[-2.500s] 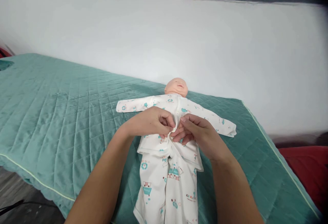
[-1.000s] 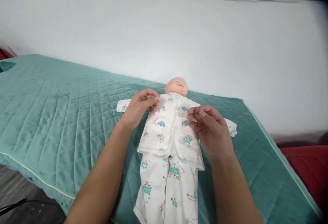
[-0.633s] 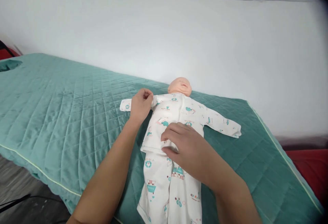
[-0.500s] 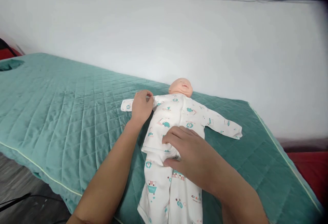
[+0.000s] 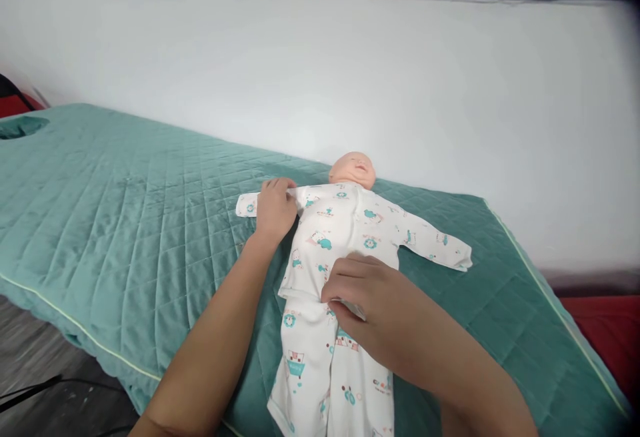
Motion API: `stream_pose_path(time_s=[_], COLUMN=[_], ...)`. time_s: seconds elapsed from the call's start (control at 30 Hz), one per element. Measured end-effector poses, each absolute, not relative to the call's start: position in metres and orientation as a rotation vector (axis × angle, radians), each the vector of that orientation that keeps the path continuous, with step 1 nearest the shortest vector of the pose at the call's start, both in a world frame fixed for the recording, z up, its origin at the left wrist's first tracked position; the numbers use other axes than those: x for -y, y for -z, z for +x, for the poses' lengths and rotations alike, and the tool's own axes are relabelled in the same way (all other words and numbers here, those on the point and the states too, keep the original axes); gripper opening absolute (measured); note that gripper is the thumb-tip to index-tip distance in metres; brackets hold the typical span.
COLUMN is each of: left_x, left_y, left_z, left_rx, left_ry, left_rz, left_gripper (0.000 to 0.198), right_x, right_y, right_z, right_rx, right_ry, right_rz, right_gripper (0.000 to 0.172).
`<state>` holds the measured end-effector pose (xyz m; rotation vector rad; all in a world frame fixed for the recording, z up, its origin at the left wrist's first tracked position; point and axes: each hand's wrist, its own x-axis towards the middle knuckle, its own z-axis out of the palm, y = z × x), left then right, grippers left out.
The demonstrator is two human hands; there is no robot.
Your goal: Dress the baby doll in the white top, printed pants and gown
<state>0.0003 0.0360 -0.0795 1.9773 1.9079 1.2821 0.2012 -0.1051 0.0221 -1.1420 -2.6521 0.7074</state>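
A baby doll (image 5: 353, 169) lies on its back with its head by the wall, dressed in a white printed long-sleeved top (image 5: 340, 227) and matching trousers (image 5: 306, 350). My left hand (image 5: 276, 209) is closed over the upper part of the sleeve on the left, whose cuff (image 5: 246, 205) sticks out beyond it. At the front hem of the top, my right hand (image 5: 367, 303) pinches the fabric between thumb and fingers. The other sleeve (image 5: 435, 242) stretches out flat to the right. My right hand and forearm hide part of the top and trousers.
Quilted green fabric (image 5: 150, 243) covers the bed, with a face hole (image 5: 23, 127) at its far left. A white wall (image 5: 280, 77) rises behind. Red material (image 5: 605, 330) shows at the right; a black cable (image 5: 45, 383) hangs lower left.
My right hand's thumb and fingers have come together on the top's hem, which is slightly pulled up. My left hand stays on the sleeve, nearly unmoved.
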Motion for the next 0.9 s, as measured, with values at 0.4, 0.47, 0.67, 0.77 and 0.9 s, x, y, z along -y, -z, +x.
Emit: stream_pose_path(time_s=[0.4,0.47,0.67,0.77,0.9], left_x=[-0.036,-0.037,-0.025,-0.008,0.019], left_y=[0.079,0.080,0.085,0.089,0.094], left_z=[0.000,0.001,0.003,-0.012,-0.049], left_rx=[-1.891,-1.911,-1.972,-2.006,-2.115], left_ry=[-1.260,-1.242,-1.137,-1.035,-0.900], left_rz=[1.963,1.985,2.117,2.190,2.140], left_gripper=[0.028,0.025,0.031,0.035,0.040], right_x=[0.108,0.111,0.131,0.155,0.199], right_y=[-0.022,-0.027,-0.020,0.001,0.018], right_z=[0.201,0.195,0.164,0.159,0.166], right_rx=[2.684,2.669,2.792,2.882,2.804], right_ry=[-0.698,-0.713,-0.726,-0.658,-0.645], right_rz=[-1.085,-1.042,-0.868,-0.808,-0.837], right_gripper=[0.024,0.022,0.008,0.009,0.009])
